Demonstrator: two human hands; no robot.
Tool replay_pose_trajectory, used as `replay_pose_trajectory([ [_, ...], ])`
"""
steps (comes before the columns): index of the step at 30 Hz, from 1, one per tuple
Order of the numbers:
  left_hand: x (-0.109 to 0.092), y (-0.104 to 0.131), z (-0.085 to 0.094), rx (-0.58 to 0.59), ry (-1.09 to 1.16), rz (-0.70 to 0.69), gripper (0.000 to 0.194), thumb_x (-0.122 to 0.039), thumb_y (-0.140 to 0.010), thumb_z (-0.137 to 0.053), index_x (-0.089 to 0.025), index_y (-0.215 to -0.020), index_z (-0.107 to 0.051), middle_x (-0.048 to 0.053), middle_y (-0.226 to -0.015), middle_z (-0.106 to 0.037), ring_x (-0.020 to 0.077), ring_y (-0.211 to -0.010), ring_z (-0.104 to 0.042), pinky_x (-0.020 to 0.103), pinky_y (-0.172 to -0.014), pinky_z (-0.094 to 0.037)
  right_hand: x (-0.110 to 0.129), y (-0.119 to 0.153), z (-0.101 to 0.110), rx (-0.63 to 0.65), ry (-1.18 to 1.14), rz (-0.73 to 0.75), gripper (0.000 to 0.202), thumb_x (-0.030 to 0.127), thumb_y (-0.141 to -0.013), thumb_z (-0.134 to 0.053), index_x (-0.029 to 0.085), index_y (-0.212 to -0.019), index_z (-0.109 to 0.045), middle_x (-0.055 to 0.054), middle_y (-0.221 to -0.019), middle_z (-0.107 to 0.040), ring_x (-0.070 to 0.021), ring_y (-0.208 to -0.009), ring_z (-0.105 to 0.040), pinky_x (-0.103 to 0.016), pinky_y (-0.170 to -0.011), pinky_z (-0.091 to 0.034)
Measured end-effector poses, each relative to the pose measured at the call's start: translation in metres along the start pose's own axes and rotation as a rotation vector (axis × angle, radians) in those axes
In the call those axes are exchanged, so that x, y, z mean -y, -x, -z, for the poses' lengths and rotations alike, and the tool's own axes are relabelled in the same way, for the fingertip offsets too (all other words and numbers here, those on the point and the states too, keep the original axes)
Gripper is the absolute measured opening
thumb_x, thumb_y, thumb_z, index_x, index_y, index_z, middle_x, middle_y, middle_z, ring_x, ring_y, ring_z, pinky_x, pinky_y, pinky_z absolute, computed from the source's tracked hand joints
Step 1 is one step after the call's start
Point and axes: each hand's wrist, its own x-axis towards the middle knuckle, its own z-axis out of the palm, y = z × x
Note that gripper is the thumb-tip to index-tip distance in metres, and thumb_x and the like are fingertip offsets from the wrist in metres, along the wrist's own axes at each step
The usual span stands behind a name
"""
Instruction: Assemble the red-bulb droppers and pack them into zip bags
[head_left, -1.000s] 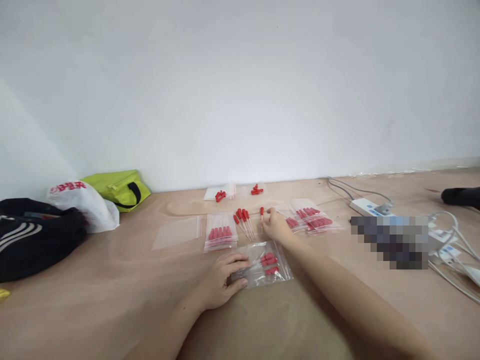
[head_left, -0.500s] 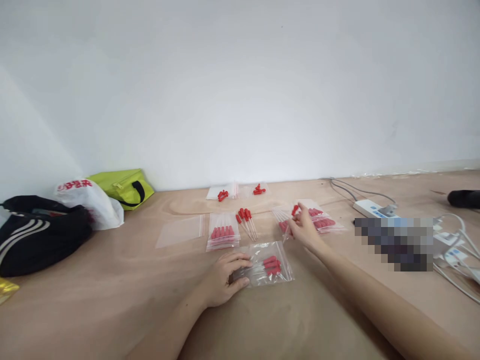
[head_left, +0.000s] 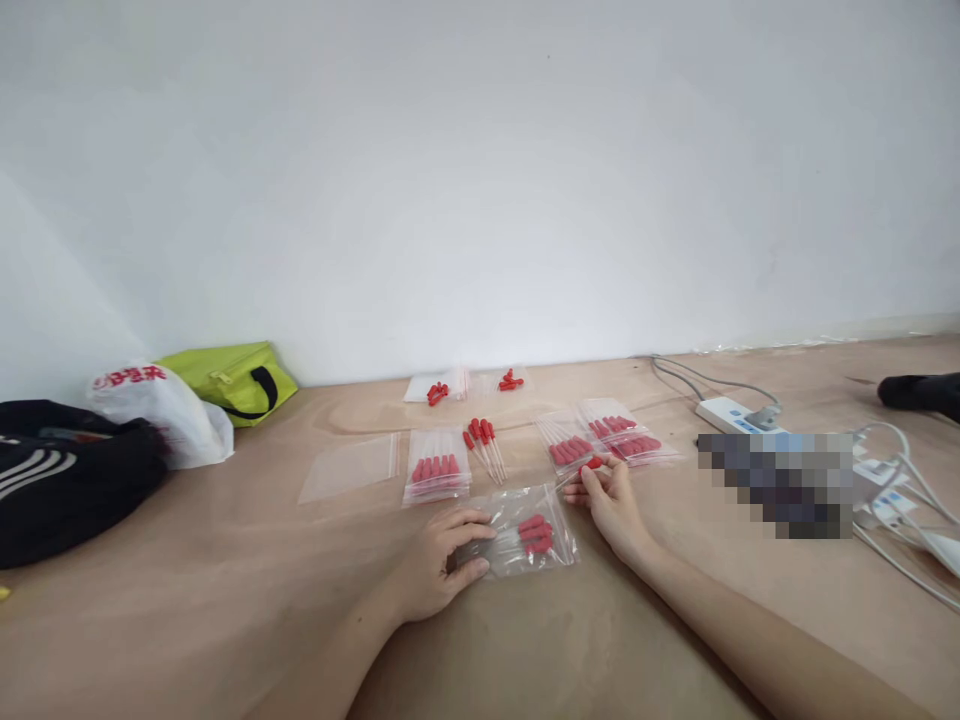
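A clear zip bag (head_left: 561,545) with several red-bulbed droppers (head_left: 535,534) in it lies in front of me. My left hand (head_left: 450,560) grips its left end, fingers on top and thumb at the near edge. Just beyond the bag's right end, my right hand (head_left: 607,495) pinches a single dropper (head_left: 593,463) by its red bulb, the thin tube pointing left toward the bag. Loose droppers (head_left: 484,445) lie fanned out behind the bag. To their left is a stack of filled zip bags (head_left: 436,468); more filled bags (head_left: 570,450) overlap at the right.
Empty zip bags (head_left: 349,468) lie flat at left. Red bulbs (head_left: 437,393) rest on bags by the wall, with more bulbs (head_left: 511,380) beside them. A black bag (head_left: 75,480), white plastic bag (head_left: 161,415) and green bag (head_left: 232,380) stand left; a power strip (head_left: 739,415) with cables lies right.
My right hand has come nearer and lower, from over the filled bags at the right to the held bag's right end, with the dropper. My left hand stays on the bag.
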Motion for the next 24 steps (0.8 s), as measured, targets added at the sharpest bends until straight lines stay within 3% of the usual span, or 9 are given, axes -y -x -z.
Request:
replay_pose_trajectory([
  [4,-0.001,0.0,0.0,0.012,-0.017,0.002,0.033,-0.028,-0.078,-0.053,-0.026,-0.111,-0.055,0.003,-0.122,-0.052,0.0216,-0.113,-0.045,0.04,-0.098,-0.034,0.004,0.008,-0.002,0.111,-0.042,-0.025,0.041,0.05,-0.065,-0.061,0.024,-0.085,-0.038,0.005,-0.066,-0.055,-0.0119,-0.057,-0.058,-0.027,-0.057,-0.05],
  [8,0.0,0.001,0.0,0.001,-0.026,0.021,0.045,-0.029,-0.078,-0.053,-0.027,-0.123,-0.044,0.004,-0.126,-0.048,0.0229,-0.116,-0.042,0.041,-0.098,-0.033,0.009,0.013,-0.002,0.308,0.073,-0.104,0.036,0.046,-0.062,-0.065,0.021,-0.08,-0.045,0.005,-0.065,-0.056,-0.0059,-0.04,-0.048,-0.019,-0.038,-0.039],
  [11,0.001,0.001,-0.001,0.0,-0.026,0.02,0.047,-0.027,-0.079,-0.053,-0.025,-0.125,-0.041,0.005,-0.128,-0.046,0.0234,-0.116,-0.041,0.041,-0.098,-0.033,0.009,0.014,-0.002,0.411,0.11,-0.116,0.034,0.043,-0.062,-0.067,0.02,-0.08,-0.05,0.002,-0.069,-0.061,-0.0081,-0.047,-0.054,-0.02,-0.044,-0.042],
  [17,0.002,0.001,-0.002,0.012,-0.037,0.024,0.046,-0.028,-0.08,-0.052,-0.025,-0.124,-0.041,0.005,-0.129,-0.045,0.023,-0.117,-0.04,0.041,-0.099,-0.032,0.003,0.009,-0.006,0.536,0.169,-0.02,0.03,0.044,-0.069,-0.061,0.019,-0.086,-0.059,-0.004,-0.08,-0.066,-0.0175,-0.077,-0.062,-0.032,-0.071,-0.048],
  [20,0.003,0.001,-0.002,0.001,-0.045,0.015,0.046,-0.028,-0.08,-0.052,-0.026,-0.125,-0.041,0.005,-0.128,-0.046,0.0232,-0.117,-0.04,0.041,-0.099,-0.032,0.001,0.006,-0.01,0.569,0.316,0.057,0.029,0.044,-0.075,-0.053,0.018,-0.082,-0.064,-0.003,-0.074,-0.066,-0.0187,-0.074,-0.062,-0.032,-0.067,-0.048],
  [24,0.005,0.0,-0.003,-0.002,-0.055,-0.004,0.043,-0.028,-0.08,-0.052,-0.027,-0.123,-0.044,0.003,-0.126,-0.048,0.023,-0.116,-0.041,0.041,-0.099,-0.032,0.005,-0.003,-0.012,0.623,0.648,0.198,0.032,0.033,-0.079,-0.046,0.016,-0.057,-0.062,-0.001,-0.058,-0.061,-0.0141,-0.057,-0.056,-0.023,-0.053,-0.042],
])
